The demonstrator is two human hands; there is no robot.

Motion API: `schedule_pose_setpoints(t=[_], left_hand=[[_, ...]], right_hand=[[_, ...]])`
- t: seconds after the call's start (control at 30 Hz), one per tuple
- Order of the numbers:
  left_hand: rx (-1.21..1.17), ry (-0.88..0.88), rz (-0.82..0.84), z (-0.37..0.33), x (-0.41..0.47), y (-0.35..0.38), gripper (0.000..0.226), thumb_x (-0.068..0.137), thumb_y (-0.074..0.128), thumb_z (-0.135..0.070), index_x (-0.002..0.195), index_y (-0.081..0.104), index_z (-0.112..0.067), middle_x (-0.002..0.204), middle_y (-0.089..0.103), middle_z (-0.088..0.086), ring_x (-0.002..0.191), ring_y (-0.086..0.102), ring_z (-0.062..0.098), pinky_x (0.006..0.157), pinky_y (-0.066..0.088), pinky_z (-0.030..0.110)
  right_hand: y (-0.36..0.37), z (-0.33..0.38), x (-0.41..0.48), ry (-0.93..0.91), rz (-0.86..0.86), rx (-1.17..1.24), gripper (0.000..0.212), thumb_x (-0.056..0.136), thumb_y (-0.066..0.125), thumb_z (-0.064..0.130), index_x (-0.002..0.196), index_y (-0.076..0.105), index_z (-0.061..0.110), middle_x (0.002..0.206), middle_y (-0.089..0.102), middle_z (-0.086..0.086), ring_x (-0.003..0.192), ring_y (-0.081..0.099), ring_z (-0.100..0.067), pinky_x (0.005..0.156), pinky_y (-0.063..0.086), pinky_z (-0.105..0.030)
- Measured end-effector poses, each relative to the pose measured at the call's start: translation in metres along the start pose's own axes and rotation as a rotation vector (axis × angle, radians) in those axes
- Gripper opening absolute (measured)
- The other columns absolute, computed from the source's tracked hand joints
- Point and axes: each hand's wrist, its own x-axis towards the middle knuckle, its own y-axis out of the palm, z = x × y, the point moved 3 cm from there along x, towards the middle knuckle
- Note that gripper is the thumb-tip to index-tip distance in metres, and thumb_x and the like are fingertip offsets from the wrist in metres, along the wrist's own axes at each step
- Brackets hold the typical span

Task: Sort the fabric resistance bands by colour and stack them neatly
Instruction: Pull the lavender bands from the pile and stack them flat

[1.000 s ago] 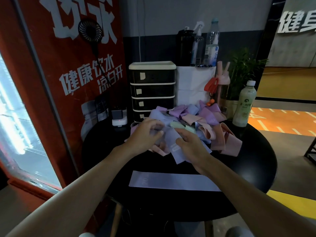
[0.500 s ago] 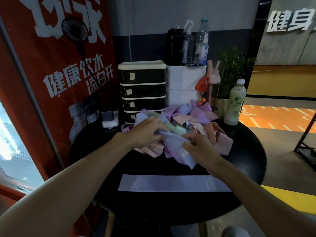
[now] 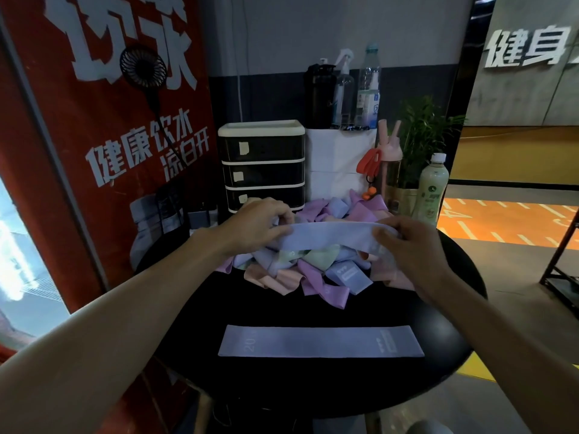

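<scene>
The round black tabletop (image 3: 438,324) carries one lilac-blue band (image 3: 319,341) laid flat at 6 o'clock, a tangled heap of bands (image 3: 313,277) at its centre, a black drawer unit (image 3: 262,164) at 11 o'clock, a white box (image 3: 338,158) at 12 and a pale green bottle (image 3: 432,189) at 2.

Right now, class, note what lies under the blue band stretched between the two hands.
Under the blue band lies the tangled pile of green, pink, purple and blue bands on the black table. The band, the left hand and the right hand cover the pile's middle.

1 held band (image 3: 329,234), 1 flat band (image 3: 319,341), 1 fan (image 3: 143,63)
</scene>
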Motion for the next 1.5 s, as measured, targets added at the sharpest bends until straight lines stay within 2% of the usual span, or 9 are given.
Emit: schedule_pose_setpoints(t=[0.13,0.33,0.43,0.57,0.7,0.93,1.1,1.3,1.5], left_hand=[[-0.09,-0.021,-0.001,0.001,-0.003,-0.003,0.006,0.096,0.064,-0.019,0.093,0.064,-0.013,0.093,0.062,-0.008,0.085,0.054,-0.009,0.075,0.038,0.009],[-0.178,-0.109,0.052,0.005,-0.015,-0.002,0.002,0.095,0.065,-0.015,0.096,0.065,-0.012,0.09,0.066,0.002,0.078,0.058,0.009,0.072,0.047,0.023],[-0.158,-0.155,0.101,0.012,-0.027,-0.001,0.012,0.096,0.064,-0.015,0.106,0.069,-0.012,0.101,0.069,0.004,0.09,0.064,0.017,0.08,0.052,0.031],[-0.156,-0.156,0.145,0.015,-0.044,0.002,0.014,0.094,0.064,-0.007,0.104,0.074,-0.005,0.1,0.072,0.003,0.084,0.063,0.003,0.08,0.052,0.025],[-0.187,-0.226,0.118,0.027,-0.064,0.004,0.01,0.093,0.067,-0.01,0.099,0.076,-0.011,0.094,0.073,-0.001,0.085,0.065,0.006,0.08,0.055,0.029],[-0.318,-0.323,-0.019,0.027,-0.094,0.009,0.016,0.088,0.072,-0.004,0.088,0.072,-0.02,0.092,0.07,0.005,0.088,0.065,0.01,0.084,0.054,0.028],[-0.457,-0.448,-0.157,0.022,-0.127,0.022,0.016,0.083,0.076,-0.001,0.091,0.07,-0.013,0.084,0.068,0.007,0.076,0.064,0.004,0.076,0.053,0.019],[-0.659,-0.589,-0.335,0.012,-0.162,0.053,0.018,0.082,0.076,0.002,0.09,0.065,-0.01,0.073,0.069,0.003,0.066,0.064,0.01,0.057,0.052,0.019],[-0.614,-0.506,-0.472,0.007,-0.181,0.064,0.017,0.085,0.072,0.003,0.086,0.07,-0.013,0.087,0.074,-0.003,0.084,0.07,0.013,0.079,0.054,0.021]], right_hand=[[-0.008,0.003,-0.003,0.023,0.006,0.024,0.008,0.09,0.065,0.008,0.086,0.072,0.009,0.088,0.067,-0.013,0.069,0.054,-0.011,0.058,0.045,-0.021],[-0.014,0.001,-0.007,0.075,0.003,0.041,0.009,0.086,0.072,0.013,0.076,0.072,0.015,0.085,0.067,-0.007,0.072,0.056,-0.014,0.064,0.047,-0.028],[-0.014,-0.003,-0.009,0.113,0.033,0.039,0.011,0.084,0.074,0.015,0.074,0.072,0.02,0.091,0.069,-0.009,0.076,0.06,-0.018,0.067,0.051,-0.03],[-0.013,-0.006,-0.015,0.115,0.043,0.015,0.009,0.086,0.072,0.015,0.078,0.072,0.02,0.095,0.069,-0.007,0.074,0.059,-0.012,0.057,0.049,-0.017],[-0.017,-0.014,-0.021,0.13,0.074,0.028,0.012,0.086,0.072,0.013,0.077,0.071,0.021,0.1,0.069,-0.008,0.083,0.061,-0.01,0.058,0.05,-0.011],[-0.02,-0.03,-0.032,0.17,0.129,-0.03,0.015,0.086,0.071,0.01,0.08,0.07,0.024,0.096,0.068,-0.005,0.079,0.063,-0.012,0.066,0.049,-0.024],[-0.028,-0.049,-0.049,0.219,0.089,-0.056,0.017,0.082,0.074,0.006,0.09,0.065,0.018,0.094,0.067,-0.012,0.088,0.065,-0.027,0.078,0.054,-0.044],[-0.028,-0.061,-0.078,0.231,0.07,-0.176,0.023,0.082,0.075,0.019,0.095,0.057,0.014,0.087,0.065,-0.012,0.083,0.062,-0.024,0.078,0.053,-0.054],[-0.027,-0.066,-0.092,0.119,0.069,-0.239,0.008,0.088,0.068,0.017,0.085,0.061,0.015,0.084,0.062,0.005,0.08,0.06,0.003,0.069,0.051,-0.037]])
